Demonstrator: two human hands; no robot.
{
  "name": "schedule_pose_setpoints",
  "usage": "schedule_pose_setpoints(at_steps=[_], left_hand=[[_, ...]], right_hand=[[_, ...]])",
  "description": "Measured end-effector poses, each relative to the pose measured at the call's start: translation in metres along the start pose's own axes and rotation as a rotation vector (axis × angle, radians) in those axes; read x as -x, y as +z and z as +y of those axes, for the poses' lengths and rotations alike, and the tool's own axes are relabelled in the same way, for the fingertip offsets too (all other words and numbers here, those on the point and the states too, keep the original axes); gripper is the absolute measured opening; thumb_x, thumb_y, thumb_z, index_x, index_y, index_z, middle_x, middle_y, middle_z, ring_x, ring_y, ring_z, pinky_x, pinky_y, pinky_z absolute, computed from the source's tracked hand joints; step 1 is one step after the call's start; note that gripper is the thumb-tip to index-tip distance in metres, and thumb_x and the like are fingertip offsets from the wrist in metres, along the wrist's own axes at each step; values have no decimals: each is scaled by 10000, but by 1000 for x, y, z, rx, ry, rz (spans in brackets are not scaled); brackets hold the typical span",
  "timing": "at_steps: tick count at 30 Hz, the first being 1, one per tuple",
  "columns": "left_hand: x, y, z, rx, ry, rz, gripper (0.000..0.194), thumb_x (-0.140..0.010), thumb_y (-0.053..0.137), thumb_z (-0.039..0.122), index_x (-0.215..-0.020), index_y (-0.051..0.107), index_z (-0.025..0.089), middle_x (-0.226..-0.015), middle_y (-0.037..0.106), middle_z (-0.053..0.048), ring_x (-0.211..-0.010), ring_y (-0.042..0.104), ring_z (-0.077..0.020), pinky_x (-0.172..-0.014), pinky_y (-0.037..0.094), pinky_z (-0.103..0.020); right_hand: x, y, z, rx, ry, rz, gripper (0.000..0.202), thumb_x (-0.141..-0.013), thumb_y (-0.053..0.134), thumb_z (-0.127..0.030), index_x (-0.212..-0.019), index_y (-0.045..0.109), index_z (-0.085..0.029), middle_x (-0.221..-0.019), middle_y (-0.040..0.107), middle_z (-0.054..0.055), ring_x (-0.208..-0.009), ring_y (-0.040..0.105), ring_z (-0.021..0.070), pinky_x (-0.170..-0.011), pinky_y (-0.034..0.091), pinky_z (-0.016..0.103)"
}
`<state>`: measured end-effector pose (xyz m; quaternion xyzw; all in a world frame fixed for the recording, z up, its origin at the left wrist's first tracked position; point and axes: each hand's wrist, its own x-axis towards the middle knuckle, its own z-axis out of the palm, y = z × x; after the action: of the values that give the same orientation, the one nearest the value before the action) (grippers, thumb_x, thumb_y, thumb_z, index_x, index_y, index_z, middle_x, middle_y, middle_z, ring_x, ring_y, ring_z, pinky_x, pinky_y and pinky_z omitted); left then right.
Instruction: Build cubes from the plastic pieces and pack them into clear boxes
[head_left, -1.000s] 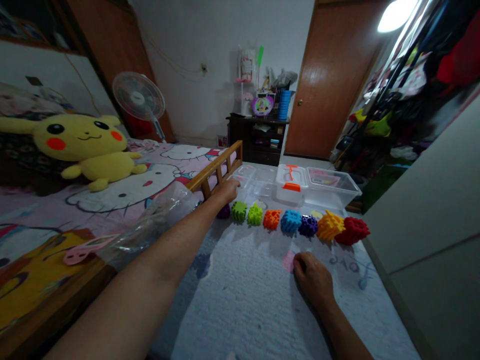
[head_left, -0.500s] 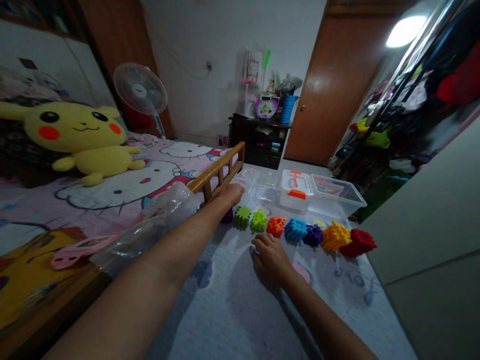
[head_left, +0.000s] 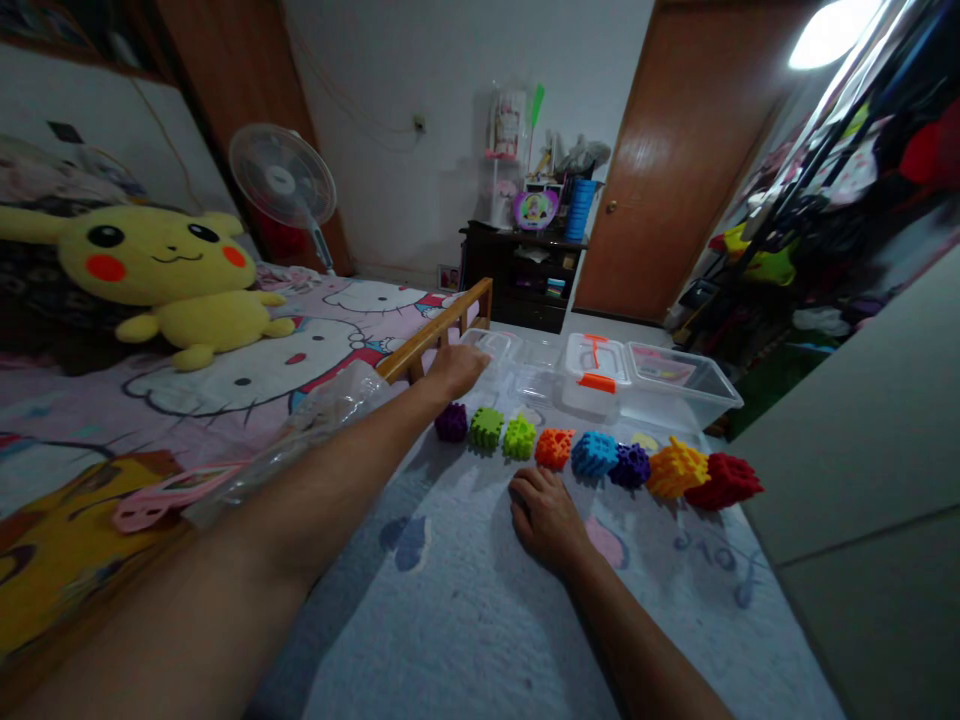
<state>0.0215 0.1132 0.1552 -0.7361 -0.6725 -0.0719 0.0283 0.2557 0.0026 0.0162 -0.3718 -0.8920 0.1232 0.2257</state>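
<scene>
My left hand (head_left: 457,372) reaches to the near left edge of a clear plastic container (head_left: 495,345). Its fingers are curled in; whether they grip the rim or something small cannot be made out. My right hand (head_left: 546,510) rests palm down on the blue sheet, fingers loosely bent, holding nothing. Just beyond it sits an orange bundle of interlocking pieces (head_left: 554,449). The row also has a dark purple cube (head_left: 451,423), a green one (head_left: 487,428), a lime one (head_left: 519,438), a blue cluster (head_left: 595,455), an indigo one (head_left: 629,465), a yellow one (head_left: 677,468) and a red one (head_left: 724,481).
Behind the row stand a lidded box with orange clips (head_left: 592,375) and an open clear bin (head_left: 679,385). A wooden bed rail (head_left: 435,335) runs left of my left hand. A crumpled plastic bag (head_left: 330,405), a pink plastic piece (head_left: 161,500) and a yellow plush toy (head_left: 202,310) lie left.
My left hand has shifted slightly left and up, and the dark purple cube behind its forearm now shows fully. My right hand stays on the sheet. The view has moved a little.
</scene>
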Motion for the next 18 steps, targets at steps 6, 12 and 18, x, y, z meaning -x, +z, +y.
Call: schedule_pose_setpoints(at_steps=[6,12,18], left_hand=[[50,-66,13,-109,-17,151,273,-962,467,313,-1009,715,210,-1002,707,-52,-946,641,-215,-840,452,-309],[162,-72,37,-32,81,41,175,-928,528,271,-875,692,238,-862,689,-20,-807,620,-186,-698,411,-272],[222,-17,52,-74,249,-85,152,-901,561,140,-803,651,214,-788,666,-15,-725,600,-182,-656,396,-292]], right_hand=[[1,1,2,0,-5,9,179,-884,557,-165,-1030,654,-203,-1117,638,75,-1038,522,229,-952,403,360],[2,4,4,20,-8,14,160,-871,569,-167,-1002,656,-196,-1088,641,76,-1022,524,221,-942,399,353],[9,-6,5,-90,-3,-24,190,-844,528,-107,-969,655,-173,-1083,651,87,-1023,556,206,-937,417,327]])
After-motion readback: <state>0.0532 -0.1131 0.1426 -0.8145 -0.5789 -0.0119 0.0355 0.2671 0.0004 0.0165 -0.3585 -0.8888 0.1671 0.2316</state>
